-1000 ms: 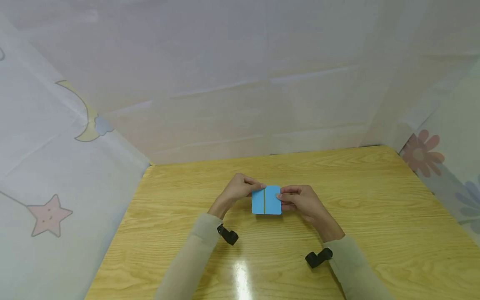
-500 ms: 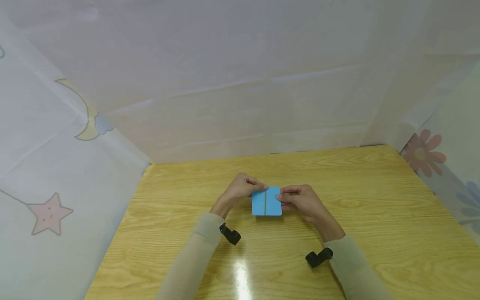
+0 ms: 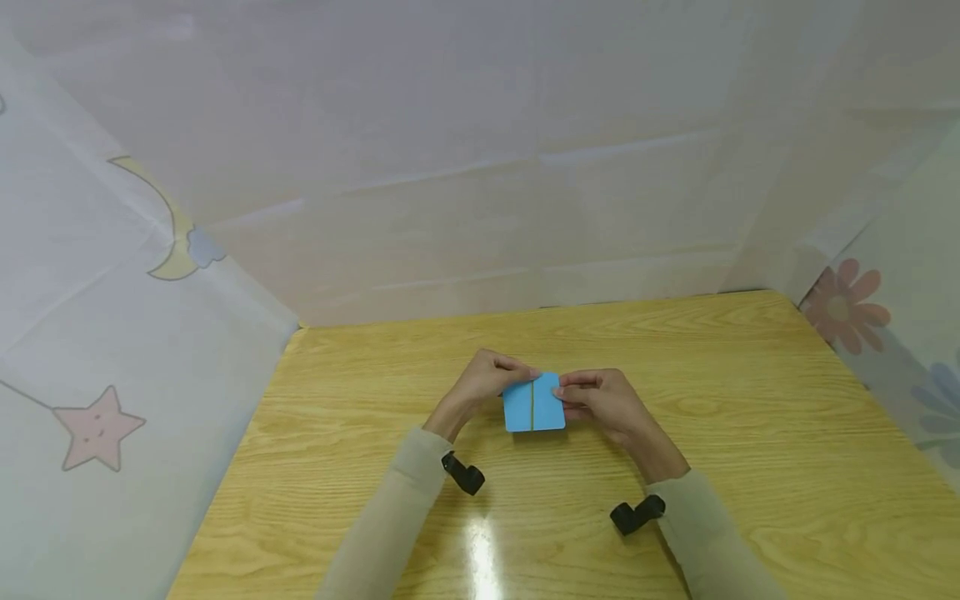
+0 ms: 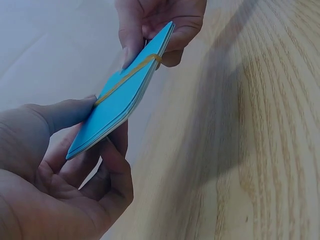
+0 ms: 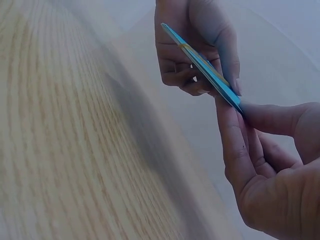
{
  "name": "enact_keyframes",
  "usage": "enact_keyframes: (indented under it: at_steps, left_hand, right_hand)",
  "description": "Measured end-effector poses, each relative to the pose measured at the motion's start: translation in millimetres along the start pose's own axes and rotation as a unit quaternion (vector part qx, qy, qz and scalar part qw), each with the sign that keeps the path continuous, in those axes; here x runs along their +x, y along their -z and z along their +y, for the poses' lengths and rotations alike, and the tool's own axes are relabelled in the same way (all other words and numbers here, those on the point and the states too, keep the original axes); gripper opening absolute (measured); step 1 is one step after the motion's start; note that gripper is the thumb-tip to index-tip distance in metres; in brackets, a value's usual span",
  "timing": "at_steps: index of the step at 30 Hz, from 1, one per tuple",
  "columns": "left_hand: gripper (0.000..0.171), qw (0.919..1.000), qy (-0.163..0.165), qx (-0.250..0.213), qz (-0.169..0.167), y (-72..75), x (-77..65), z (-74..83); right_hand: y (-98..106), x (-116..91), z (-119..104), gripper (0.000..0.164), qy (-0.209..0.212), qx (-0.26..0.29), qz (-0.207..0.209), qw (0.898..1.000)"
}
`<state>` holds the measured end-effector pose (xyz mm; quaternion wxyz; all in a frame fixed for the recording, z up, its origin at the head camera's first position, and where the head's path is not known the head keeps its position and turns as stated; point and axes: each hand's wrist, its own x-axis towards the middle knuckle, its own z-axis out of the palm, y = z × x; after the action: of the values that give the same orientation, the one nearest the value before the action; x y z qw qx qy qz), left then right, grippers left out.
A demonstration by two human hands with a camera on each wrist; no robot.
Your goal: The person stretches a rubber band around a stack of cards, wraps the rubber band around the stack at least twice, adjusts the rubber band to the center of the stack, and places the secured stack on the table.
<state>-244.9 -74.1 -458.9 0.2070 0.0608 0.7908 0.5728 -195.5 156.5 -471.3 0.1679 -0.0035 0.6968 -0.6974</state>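
Observation:
A thin stack of blue cards (image 3: 548,408) with rounded corners hangs above the table, a yellowish rubber band (image 3: 532,406) running round its middle. At its upper left edge my left hand (image 3: 483,377) pinches the stack, the thumb on the blue face close to the band. My right hand (image 3: 603,402) grips the right edge between thumb and fingers. In the left wrist view the layered edges of the cards (image 4: 107,112) show, and the band (image 4: 129,77) crosses them. The right wrist view has the cards (image 5: 205,67) nearly edge-on.
Below lies a wood-grain table (image 3: 360,500) with a bright light reflection near its front. Pale cloth (image 3: 450,167) hangs behind and at both sides, printed with a star (image 3: 100,427), a moon and flowers. A black wrist camera (image 3: 463,473) sits on each sleeve.
My left hand has shifted slightly right along the top of the cards, its thumb at the rubber band. The stack looks a little more tilted. The right hand has barely moved.

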Motion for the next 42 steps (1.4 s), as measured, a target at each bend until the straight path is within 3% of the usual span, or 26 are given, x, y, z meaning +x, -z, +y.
enact_keyframes:
  at_steps: [18, 26, 30, 34, 42]
  left_hand:
    - [0.03, 0.9995, 0.01, -0.03, 0.004, -0.4, -1.6, -6.1]
    - [0.039, 0.9969, 0.024, -0.074, 0.009, -7.3, -14.9, -15.3]
    - [0.037, 0.9897, 0.023, -0.141, 0.009, -16.2, -30.1, -25.4]
    - [0.029, 0.9764, 0.023, -0.215, -0.004, -26.8, -42.3, -30.7]
    - [0.025, 0.9653, 0.038, -0.258, 0.008, -41.7, -48.0, -34.3]
  right_hand:
    - [1.0, -0.4, 0.6, 0.039, 0.003, 0.006, 0.007, 1.0]
    - [6.6, -1.8, -3.0, 0.04, 0.004, 0.007, 0.029, 1.0]
    - [8.1, -1.7, -4.9, 0.041, -0.002, 0.018, 0.046, 0.999]
    - [9.8, -1.5, -6.1, 0.041, 0.001, 0.027, 0.049, 0.998]
    - [9.5, -1.3, -5.8, 0.042, 0.003, 0.042, 0.06, 0.997]
